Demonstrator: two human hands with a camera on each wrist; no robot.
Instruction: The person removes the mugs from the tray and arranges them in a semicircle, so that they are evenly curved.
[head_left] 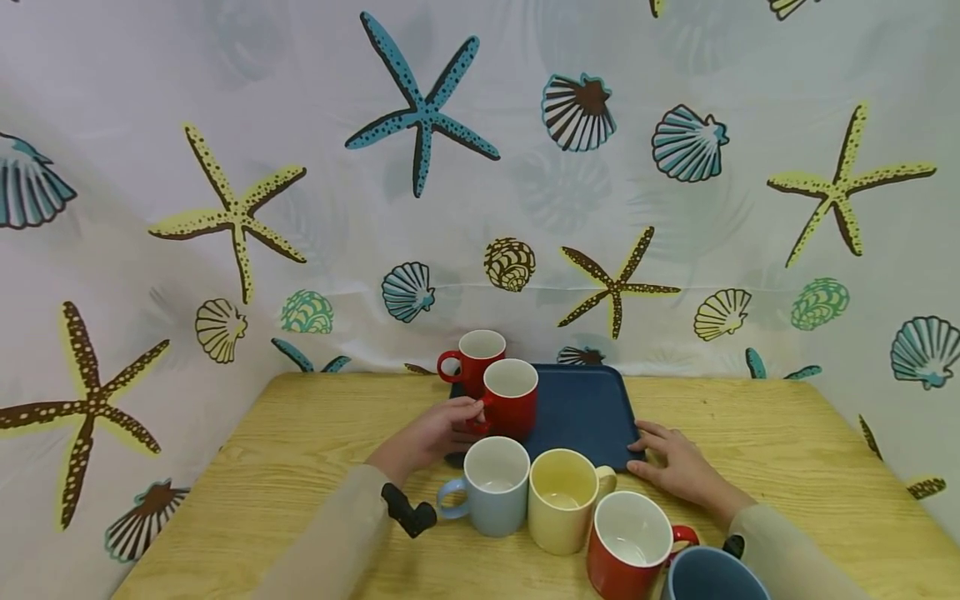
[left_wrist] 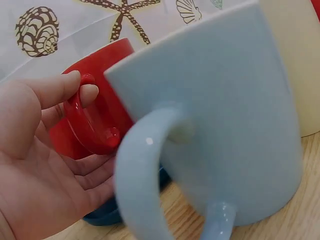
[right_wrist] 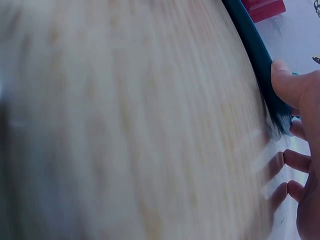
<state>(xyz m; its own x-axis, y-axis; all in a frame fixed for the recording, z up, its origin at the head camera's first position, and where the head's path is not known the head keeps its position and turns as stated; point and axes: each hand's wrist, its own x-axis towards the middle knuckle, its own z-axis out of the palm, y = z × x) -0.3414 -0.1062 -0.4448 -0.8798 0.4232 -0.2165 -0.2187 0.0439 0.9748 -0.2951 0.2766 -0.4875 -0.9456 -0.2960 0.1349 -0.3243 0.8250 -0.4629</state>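
A red mug (head_left: 517,412) is held over the left part of a navy tray (head_left: 588,408); whether it rests there cannot be told. In the left wrist view, its handle (left_wrist: 81,125) is seen pinched by the left hand's (left_wrist: 42,150) thumb and forefinger. In the right wrist view, the tray's rim is touched by the right hand's (right_wrist: 307,115) thumb, fingers loosely spread. Six mugs are counted: three red, one light blue (head_left: 497,500), one yellow (head_left: 553,525), one darker blue (head_left: 712,579). By the light blue one, the held mug is partly hidden in the left wrist view.
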